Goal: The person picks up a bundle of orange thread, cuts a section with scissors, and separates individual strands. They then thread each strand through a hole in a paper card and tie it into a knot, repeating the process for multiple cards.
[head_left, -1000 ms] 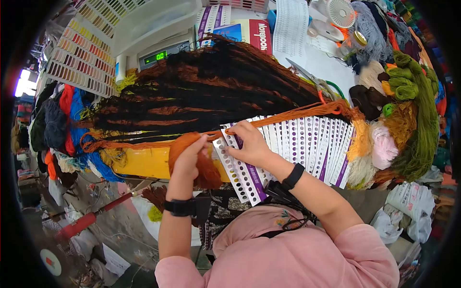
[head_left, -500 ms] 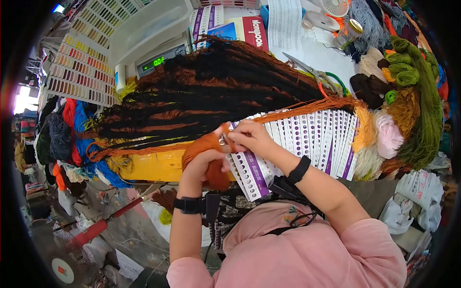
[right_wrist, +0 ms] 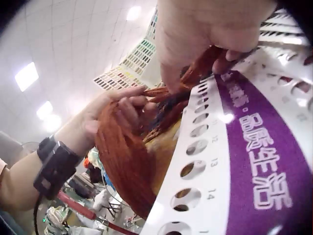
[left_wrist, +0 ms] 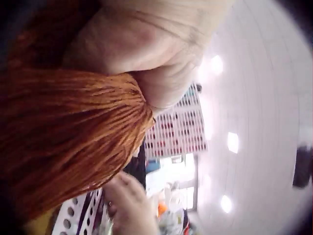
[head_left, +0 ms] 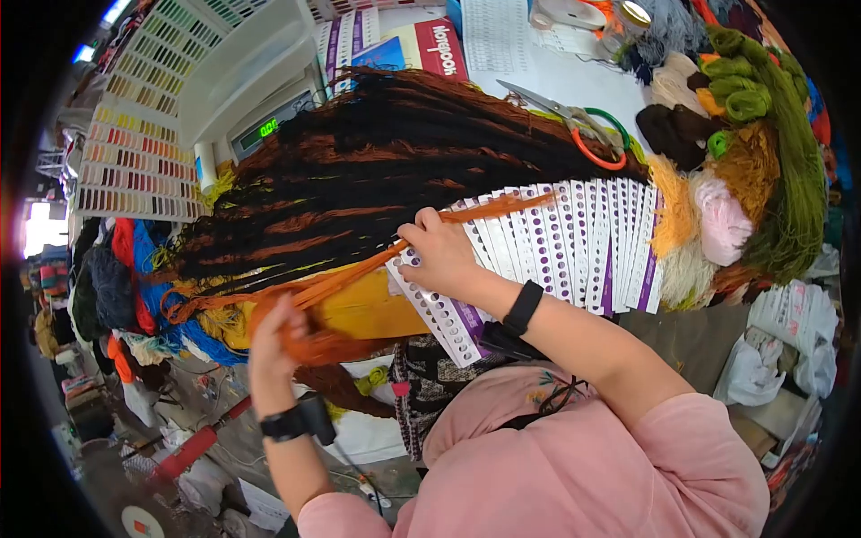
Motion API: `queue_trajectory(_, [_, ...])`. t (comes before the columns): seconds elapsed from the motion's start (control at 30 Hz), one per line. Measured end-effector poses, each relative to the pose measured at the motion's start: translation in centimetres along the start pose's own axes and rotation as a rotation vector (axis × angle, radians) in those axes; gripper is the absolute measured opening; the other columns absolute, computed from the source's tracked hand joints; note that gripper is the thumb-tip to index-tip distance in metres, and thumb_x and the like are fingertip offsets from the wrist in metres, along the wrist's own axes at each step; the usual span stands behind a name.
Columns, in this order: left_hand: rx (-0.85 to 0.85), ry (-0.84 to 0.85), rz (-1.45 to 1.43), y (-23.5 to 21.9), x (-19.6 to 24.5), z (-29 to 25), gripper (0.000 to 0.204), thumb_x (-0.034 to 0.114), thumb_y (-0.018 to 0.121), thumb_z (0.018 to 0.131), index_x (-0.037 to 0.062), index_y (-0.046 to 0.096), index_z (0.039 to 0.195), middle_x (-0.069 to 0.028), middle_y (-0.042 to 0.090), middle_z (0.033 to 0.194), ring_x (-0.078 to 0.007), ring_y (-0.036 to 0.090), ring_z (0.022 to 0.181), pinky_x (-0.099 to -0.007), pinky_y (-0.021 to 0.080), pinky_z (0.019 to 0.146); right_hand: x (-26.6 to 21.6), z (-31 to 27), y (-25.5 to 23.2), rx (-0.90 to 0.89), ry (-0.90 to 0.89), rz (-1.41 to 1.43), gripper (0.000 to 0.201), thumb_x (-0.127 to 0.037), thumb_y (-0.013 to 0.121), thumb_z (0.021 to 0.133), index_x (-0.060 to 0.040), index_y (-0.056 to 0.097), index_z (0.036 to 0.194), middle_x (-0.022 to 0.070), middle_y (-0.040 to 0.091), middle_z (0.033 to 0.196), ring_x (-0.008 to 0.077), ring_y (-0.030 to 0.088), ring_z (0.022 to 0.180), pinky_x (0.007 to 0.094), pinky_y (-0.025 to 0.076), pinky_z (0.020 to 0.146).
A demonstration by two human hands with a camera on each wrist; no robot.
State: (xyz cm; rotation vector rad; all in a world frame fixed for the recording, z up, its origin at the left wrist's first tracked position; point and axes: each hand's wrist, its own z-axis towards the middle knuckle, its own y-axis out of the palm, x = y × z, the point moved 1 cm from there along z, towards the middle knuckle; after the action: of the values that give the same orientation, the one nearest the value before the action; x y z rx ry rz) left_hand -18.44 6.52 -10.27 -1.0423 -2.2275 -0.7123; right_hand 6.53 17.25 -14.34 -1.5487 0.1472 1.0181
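My left hand (head_left: 278, 336) grips a thick rust-orange skein of thread (left_wrist: 73, 132), which hangs in a loop below the fingers. A flat orange strand stretches from there to my right hand (head_left: 441, 255), which pinches it between thumb and fingers. Beyond the right hand, the strand's loose tail (head_left: 511, 206) trails over a fan of white punched cards (head_left: 574, 242). Close under the right fingers stands the nearest card, with a purple band (right_wrist: 264, 161) and numbered holes. Dark and rust threads (head_left: 359, 170) spread across the table behind both hands.
Scissors (head_left: 574, 117) with red and green handles lie on the dark threads. Behind are a scale (head_left: 269, 130), a white tray (head_left: 260, 63), a notebook (head_left: 439, 49) and a colour chart (head_left: 143, 152). Coloured skeins (head_left: 749, 179) heap up at the right.
The left hand has swung left with the skein, away from the right hand, and the strand is drawn out between them. Its right tail has slid left over the cards, away from the scissors.
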Motion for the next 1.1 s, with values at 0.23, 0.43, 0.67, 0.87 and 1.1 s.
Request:
queue_trajectory(0.23, [0.162, 0.502, -0.286, -11.5, 10.8, -3.2, 0.010, 0.018, 0.048, 0.084, 0.0084, 0.048, 0.086, 0.0029, 0.046, 0.057, -0.0035, 0.039, 0.041, -0.0161, 0.034, 0.039, -0.6, 0.2, 0.2, 0.072, 0.027, -0.023, 0.038, -0.021, 0.067, 0.058, -0.0064, 0.055, 0.091, 0.0095, 0.044, 0.085, 0.0247, 0.047, 0.080, 0.0354, 0.037, 0.069])
queue_trajectory(0.43, [-0.126, 0.412, -0.145, -6.2, 7.1, -6.8, 0.030, 0.016, 0.050, 0.081, -0.0050, 0.049, 0.103, -0.0037, 0.057, 0.070, -0.0033, 0.046, 0.051, -0.0152, 0.037, 0.043, -0.3, -0.2, 0.4, 0.097, -0.016, -0.030, 0.037, -0.019, 0.068, 0.059, -0.0076, 0.055, 0.092, 0.0092, 0.045, 0.089, 0.0249, 0.047, 0.083, 0.0343, 0.039, 0.069])
queue_trajectory(0.67, [-0.458, 0.149, -0.378, 8.9, -3.2, -10.0, 0.043, 0.028, 0.040, 0.086, -0.0033, 0.039, 0.115, -0.0171, 0.047, 0.113, -0.0239, 0.045, 0.105, -0.0416, 0.041, 0.083, -2.2, -3.7, -4.1, -0.125, 0.052, 0.501, 0.016, -0.009, 0.062, 0.069, -0.0036, 0.055, 0.083, 0.0033, 0.051, 0.080, 0.0129, 0.052, 0.076, 0.0244, 0.041, 0.061])
queue_trajectory(0.87, [-0.633, 0.166, -0.236, 12.6, -5.3, -10.2, 0.058, 0.040, 0.028, 0.087, -0.0074, 0.030, 0.121, -0.0185, 0.039, 0.121, -0.0262, 0.046, 0.104, -0.0405, 0.039, 0.085, -6.8, -7.0, -7.7, -0.366, 0.418, 1.267, 0.007, -0.004, 0.055, 0.075, 0.0005, 0.059, 0.078, 0.0040, 0.056, 0.062, 0.0080, 0.052, 0.050, 0.0176, 0.039, 0.045])
queue_trajectory(1.1, [-0.536, 0.145, -0.322, 13.7, -5.5, -11.9, 0.042, 0.025, 0.042, 0.085, -0.0060, 0.041, 0.114, -0.0149, 0.049, 0.108, -0.0202, 0.050, 0.094, -0.0332, 0.043, 0.077, -6.2, -8.4, -9.3, -0.348, 0.465, 1.485, 0.007, -0.004, 0.053, 0.076, 0.0011, 0.057, 0.077, 0.0079, 0.058, 0.067, 0.0093, 0.054, 0.051, 0.0175, 0.041, 0.046])
